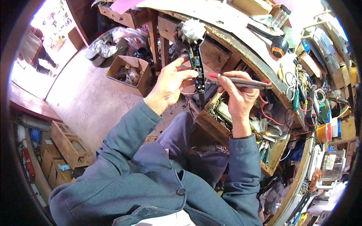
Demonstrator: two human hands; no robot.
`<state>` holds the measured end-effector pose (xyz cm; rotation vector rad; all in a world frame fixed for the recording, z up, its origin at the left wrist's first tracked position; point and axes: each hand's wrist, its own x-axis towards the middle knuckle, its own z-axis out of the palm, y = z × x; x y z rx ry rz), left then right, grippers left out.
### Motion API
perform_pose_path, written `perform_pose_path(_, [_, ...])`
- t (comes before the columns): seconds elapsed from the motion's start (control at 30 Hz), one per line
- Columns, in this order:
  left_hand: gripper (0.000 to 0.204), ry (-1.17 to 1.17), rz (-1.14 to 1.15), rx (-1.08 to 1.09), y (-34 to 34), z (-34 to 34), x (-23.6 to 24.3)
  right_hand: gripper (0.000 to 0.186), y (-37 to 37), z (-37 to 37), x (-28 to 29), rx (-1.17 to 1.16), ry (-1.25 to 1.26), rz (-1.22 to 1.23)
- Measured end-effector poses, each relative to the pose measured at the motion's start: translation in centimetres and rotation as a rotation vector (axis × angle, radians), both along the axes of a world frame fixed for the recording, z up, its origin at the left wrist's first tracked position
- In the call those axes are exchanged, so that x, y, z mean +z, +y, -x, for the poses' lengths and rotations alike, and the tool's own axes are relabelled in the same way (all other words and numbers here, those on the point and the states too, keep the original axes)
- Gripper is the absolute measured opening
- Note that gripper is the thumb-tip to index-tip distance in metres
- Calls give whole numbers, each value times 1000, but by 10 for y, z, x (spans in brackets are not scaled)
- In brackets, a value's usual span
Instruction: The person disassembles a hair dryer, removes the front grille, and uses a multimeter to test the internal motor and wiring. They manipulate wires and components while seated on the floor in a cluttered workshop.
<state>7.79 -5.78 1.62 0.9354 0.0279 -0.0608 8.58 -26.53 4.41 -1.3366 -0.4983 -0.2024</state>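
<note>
Brown cardboard box [128, 73] left of left hand [169, 84].

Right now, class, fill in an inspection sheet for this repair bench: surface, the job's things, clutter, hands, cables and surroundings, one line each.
Surface: wooden workbench, worn edge, crowded.
Job's things: opened black appliance body with a white fan on top; red-tipped test probe touching it.
Clutter: open drawer full of parts, pliers, orange-and-black tool.
Hands: left hand steadies the appliance body; right hand grips the test probe.
Cables: red lead trailing from the probe, loose wires on the bench.
Surroundings: cardboard box and wooden crate on the floor; a person far left.
</note>
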Motion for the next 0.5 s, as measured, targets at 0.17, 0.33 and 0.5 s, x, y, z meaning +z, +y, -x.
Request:
perform_pose_path(0.17, [53,-5,-23,-10,-3,-1,2,10,-4,-1,0,34,54,-99])
perform_pose_path(0.33, [51,-10,-59,-10,-5,1,7,12,2,0,1,-21,4,24])
perform_pose_path(0.5, [48,-23,-28,-7,-5,-1,5,13,6,0,-1,-76,-47,5])
